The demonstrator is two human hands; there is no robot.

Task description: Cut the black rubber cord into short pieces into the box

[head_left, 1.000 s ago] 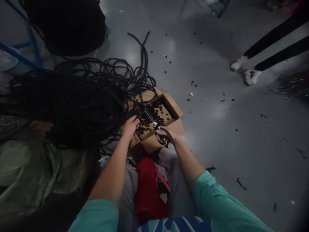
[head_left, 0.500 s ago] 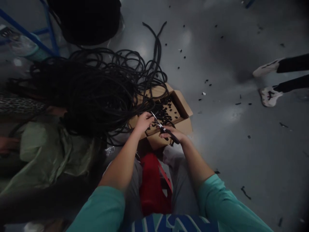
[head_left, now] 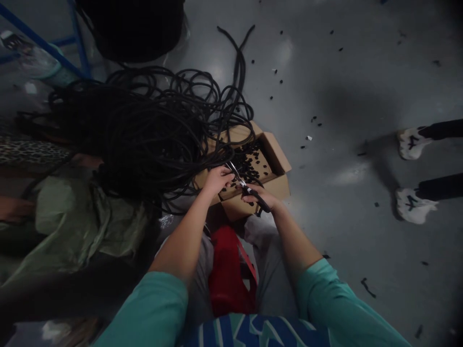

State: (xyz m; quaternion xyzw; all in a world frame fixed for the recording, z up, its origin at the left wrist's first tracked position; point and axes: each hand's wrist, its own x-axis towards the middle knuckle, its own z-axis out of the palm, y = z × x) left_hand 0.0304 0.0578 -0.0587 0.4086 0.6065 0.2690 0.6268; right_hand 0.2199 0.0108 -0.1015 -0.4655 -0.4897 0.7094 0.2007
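My right hand [head_left: 266, 196] is wrapped round the black handles of a pair of scissors [head_left: 256, 193]. The scissors' silver blades point up and left, slightly apart, by the fingers of my left hand [head_left: 218, 180]. Those fingers are pinched on a black cord, mostly hidden by the hand. Both hands are over the near side of an open cardboard box [head_left: 277, 187], in which many short black cut pieces [head_left: 249, 161] lie. A big tangled heap of black cord [head_left: 152, 120] spreads left of the box, with some loops hanging over its rim.
A red object [head_left: 226, 272] is between my legs. At left sits another person with a green garment [head_left: 87, 221] and a hand near the cord. A black tub [head_left: 132, 29] and blue frame [head_left: 81, 43] stand behind. Someone's shoes [head_left: 415, 205] are at right; black scraps dot the floor.
The scissors' blades are spread a little wider than before. The person at right has stepped, their shoes now further right and lower. My view has shifted slightly.
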